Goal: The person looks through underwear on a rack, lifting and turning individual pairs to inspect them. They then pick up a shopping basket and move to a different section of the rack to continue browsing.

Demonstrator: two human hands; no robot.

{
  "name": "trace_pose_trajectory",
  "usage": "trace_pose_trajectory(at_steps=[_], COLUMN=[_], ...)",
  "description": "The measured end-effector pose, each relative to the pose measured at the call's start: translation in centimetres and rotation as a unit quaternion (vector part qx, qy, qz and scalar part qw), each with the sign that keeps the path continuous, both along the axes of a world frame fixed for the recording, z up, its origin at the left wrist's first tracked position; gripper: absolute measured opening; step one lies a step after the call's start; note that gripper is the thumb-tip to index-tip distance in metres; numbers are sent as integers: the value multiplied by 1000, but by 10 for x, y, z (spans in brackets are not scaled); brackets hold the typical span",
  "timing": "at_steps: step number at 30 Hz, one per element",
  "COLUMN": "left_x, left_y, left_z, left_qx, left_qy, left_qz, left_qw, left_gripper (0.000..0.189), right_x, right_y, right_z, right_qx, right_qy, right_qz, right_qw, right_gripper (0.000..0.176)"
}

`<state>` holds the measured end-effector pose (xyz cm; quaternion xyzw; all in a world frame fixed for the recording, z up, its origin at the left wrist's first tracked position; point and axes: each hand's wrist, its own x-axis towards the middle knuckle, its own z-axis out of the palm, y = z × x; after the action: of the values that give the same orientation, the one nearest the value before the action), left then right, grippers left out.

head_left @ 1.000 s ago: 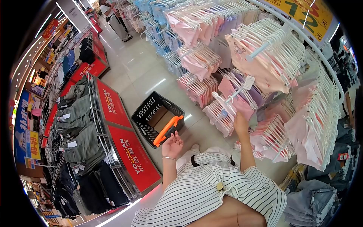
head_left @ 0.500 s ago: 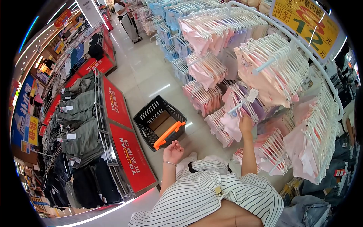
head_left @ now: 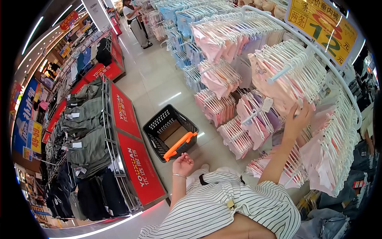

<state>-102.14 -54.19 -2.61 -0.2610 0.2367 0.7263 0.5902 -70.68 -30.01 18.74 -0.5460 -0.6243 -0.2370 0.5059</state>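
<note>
My right hand (head_left: 298,119) reaches to the lower edge of the peach children's underpants (head_left: 270,89) at the front of a hanging row. Its fingers are apart and at the cloth; I see no grip on it. Just left of it hang pink and lilac underpants (head_left: 254,123) with a white tag (head_left: 267,104). My left hand (head_left: 183,164) is held in front of my waist, fingers loosely curled in, with nothing visible in it. Right beyond it is the orange handle (head_left: 181,145) of a black shopping basket (head_left: 151,135), apart from the fingers.
A curved white rack (head_left: 334,59) with many hangers borders my right side, under a yellow price sign (head_left: 324,30). On the left stands a trouser rack with red panels (head_left: 139,171). Tiled aisle floor (head_left: 159,83) runs between them; another person (head_left: 135,24) stands farther along.
My right hand has left the pink and lilac underpants and moved right and up to the peach ones. My left hand stays nearly where it was. The whole view shifts slightly.
</note>
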Motion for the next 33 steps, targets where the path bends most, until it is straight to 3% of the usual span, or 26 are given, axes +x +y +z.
trace_pose_trajectory(at_steps=[4, 6, 9, 13, 16, 19, 27, 31, 33], left_x=[-2, -4, -4, -5, -5, -6, -3, 5, 14], left_y=[-1, -1, -3, -5, -6, -9, -10, 8, 19], left_z=[1, 0, -3, -2, -3, -7, -7, 28, 59], left_qx=[-6, -8, -14, -17, -12, -4, 36, 86, 127], left_qy=[2, -9, -14, -10, -8, 3, 23, 122, 227], left_qz=[8, 12, 16, 14, 12, 1, -29, -94, -118], left_qw=[1000, 1000, 1000, 1000, 1000, 1000, 999, 984, 958], left_gripper=[10, 12, 13, 12, 11, 11, 10, 24, 38], right_x=[-1, -3, -14, -21, -22, -16, 10, 10, 1], right_y=[3, 2, -2, -12, -23, -32, -65, -74, -76], right_z=[-12, -15, -14, -8, -3, -5, 11, 8, 4], right_qx=[-140, -212, -264, -285, -236, -188, -208, -223, -234], right_qy=[91, 122, 201, 245, 252, 339, 234, 313, 382], right_qz=[96, 189, 248, 272, 306, 334, 381, 461, 476], right_qw=[981, 951, 910, 886, 888, 859, 870, 800, 757], right_gripper=[19, 19, 13, 11, 10, 10, 13, 16, 17])
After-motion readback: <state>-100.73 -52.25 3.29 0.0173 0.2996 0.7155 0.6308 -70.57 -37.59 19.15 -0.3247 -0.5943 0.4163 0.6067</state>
